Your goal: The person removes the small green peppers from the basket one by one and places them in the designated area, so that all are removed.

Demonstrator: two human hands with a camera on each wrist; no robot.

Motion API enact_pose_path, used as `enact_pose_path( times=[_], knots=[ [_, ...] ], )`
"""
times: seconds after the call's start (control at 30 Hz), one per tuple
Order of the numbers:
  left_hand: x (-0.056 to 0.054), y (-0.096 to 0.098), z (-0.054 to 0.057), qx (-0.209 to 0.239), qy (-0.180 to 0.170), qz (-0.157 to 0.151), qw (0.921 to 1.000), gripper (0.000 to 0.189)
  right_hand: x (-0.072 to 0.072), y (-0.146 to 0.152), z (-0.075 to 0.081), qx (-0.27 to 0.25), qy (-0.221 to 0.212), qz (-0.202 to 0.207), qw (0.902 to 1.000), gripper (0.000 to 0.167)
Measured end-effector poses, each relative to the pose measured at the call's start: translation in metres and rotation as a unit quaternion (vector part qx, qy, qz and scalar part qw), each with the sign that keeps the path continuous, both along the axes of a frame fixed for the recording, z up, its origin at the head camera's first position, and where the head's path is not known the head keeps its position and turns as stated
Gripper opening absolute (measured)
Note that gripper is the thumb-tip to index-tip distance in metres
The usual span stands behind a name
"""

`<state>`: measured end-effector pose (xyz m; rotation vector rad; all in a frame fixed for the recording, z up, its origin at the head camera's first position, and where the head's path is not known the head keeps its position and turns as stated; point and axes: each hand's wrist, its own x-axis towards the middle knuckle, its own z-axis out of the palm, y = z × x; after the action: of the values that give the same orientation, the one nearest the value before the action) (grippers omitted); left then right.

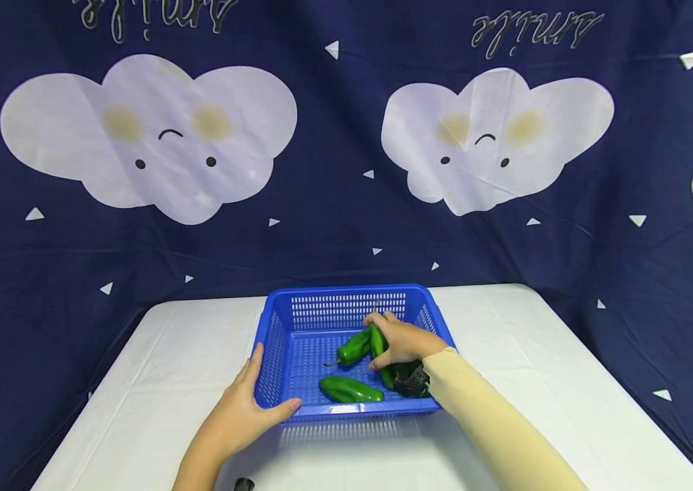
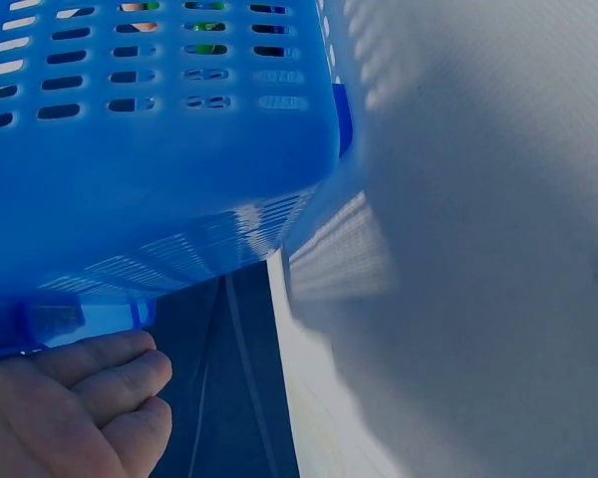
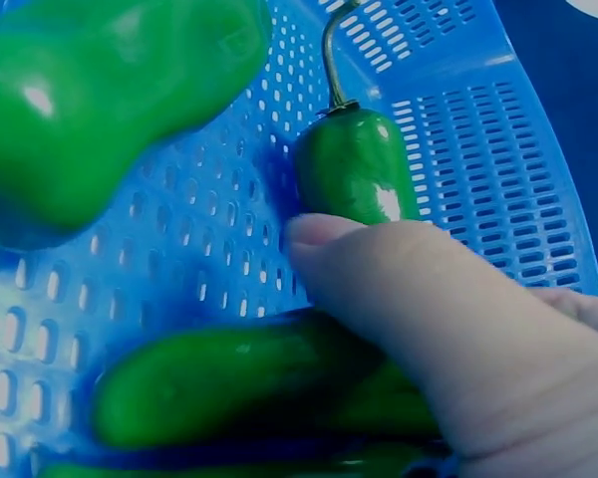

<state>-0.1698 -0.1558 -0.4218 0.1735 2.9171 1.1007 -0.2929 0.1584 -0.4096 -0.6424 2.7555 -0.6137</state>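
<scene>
Seeing a left hand (image 1: 237, 412) opened out at the front-left corner of a blue perforated basket (image 1: 346, 292). Next up, got a glossy green pepper (image 1: 351, 389) inside by the basket's front wall, plus a slanted pepper (image 1: 354, 348) mid-basket. Then spotting a right hand (image 1: 403, 339) in the basket's right half, gripping a stemmed green pepper (image 1: 378, 342) between thumb and fingers.

Head view: bright and even here, white tablecloth (image 1: 156, 382) shining pale.
Basket rim (image 1: 346, 409): a white glint at lower centre, soft shadow just beneath!
Left wrist view: cool cast, a broad grey shadow down the right side.
Upper-left pepper (image 3: 110, 100): right wrist view, softly blurred, one white hotspot.
Top-centre pepper (image 3: 349, 164): crisper, glare on its flank.
</scene>
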Motion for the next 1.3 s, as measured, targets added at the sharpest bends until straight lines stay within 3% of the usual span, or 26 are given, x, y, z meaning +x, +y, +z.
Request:
enact_pose_path(
  times=[0.17, 1.3],
  knots=[
    [0.0010, 0.0002, 0.0000, -0.001, 0.002, -0.001, 1.0000, 0.122, -0.0008, -0.0006, -0.0021, -0.002, 0.005, -0.009, 0.9999, 0.090],
    [0.0011, 0.0015, -0.0066, 0.011, 0.021, 0.002, 0.9997, 0.122, -0.0028, -0.0004, -0.0079, -0.016, 0.007, -0.019, 0.9997, 0.086]
  ],
)
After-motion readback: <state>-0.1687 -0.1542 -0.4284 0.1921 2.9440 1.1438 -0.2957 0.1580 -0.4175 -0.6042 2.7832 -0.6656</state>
